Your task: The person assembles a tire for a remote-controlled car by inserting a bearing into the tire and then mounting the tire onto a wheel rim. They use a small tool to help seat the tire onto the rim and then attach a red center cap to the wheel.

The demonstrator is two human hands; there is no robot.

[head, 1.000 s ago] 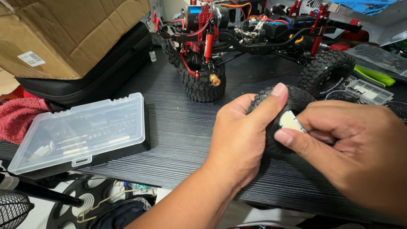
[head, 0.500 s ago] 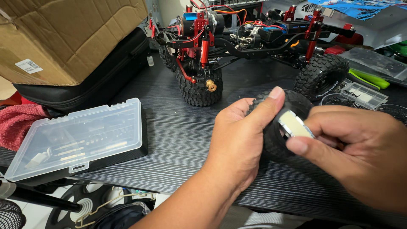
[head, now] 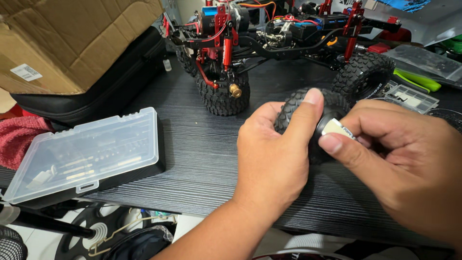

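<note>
My left hand (head: 275, 153) grips a loose knobby black tyre (head: 332, 108) held just above the dark table, thumb pressed on its tread. A small white flat piece (head: 338, 128) sits at the tyre's hub, pinched by the thumb and fingers of my right hand (head: 402, 161). Behind them stands a model crawler truck chassis (head: 279, 33) with red struts and black frame. It has a front wheel (head: 222, 96) with a brass hub and a rear wheel (head: 363, 77) mounted.
A clear-lidded plastic tool case (head: 84, 156) lies at the table's left front edge. A cardboard box (head: 72, 38) rests on a black case (head: 96, 91) at back left. A small parts box (head: 409, 98) and green-handled tool (head: 416, 79) lie at right. A red cloth (head: 19, 142) is at far left.
My right hand has turned the white piece slightly at the tyre's hub, and both hands with the tyre have shifted a little. The view has tilted slightly.
</note>
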